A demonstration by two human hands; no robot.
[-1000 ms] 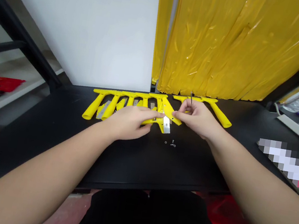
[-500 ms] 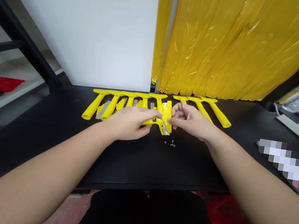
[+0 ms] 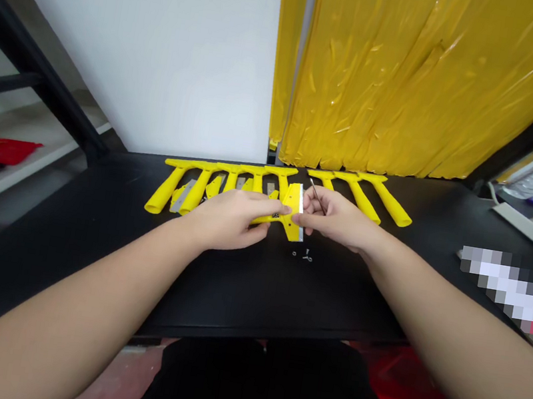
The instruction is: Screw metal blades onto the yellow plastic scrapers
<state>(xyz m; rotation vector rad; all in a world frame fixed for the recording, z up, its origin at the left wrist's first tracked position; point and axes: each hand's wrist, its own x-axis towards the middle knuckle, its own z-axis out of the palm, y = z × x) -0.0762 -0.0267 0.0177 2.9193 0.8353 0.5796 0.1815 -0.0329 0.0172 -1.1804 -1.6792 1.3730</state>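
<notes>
My left hand (image 3: 236,218) is closed round the handle of a yellow scraper (image 3: 292,230), with its index finger and thumb near the head. On the head, a yellow cover plate (image 3: 293,197) lies over a metal blade (image 3: 303,202), whose pale edge sticks out on the right. My right hand (image 3: 328,212) presses its thumb on the plate's right side and keeps a thin metal rod (image 3: 316,195) between its fingers. The rod's far end is hidden in the hand. Just below the head, several small screws and nuts (image 3: 307,257) lie on the black table.
Several yellow scraper handles (image 3: 165,190) lie in a row along the back of the black table (image 3: 255,299), more (image 3: 392,202) at the right. Loose blades (image 3: 186,197) and cover plates lie between them. A white panel (image 3: 184,45) and yellow plastic sheeting (image 3: 391,78) rise behind.
The cover plate, tilted off the head before, now lies lined up with it over the blade. The blade has straightened along the head. My right hand has shifted slightly left and down.
</notes>
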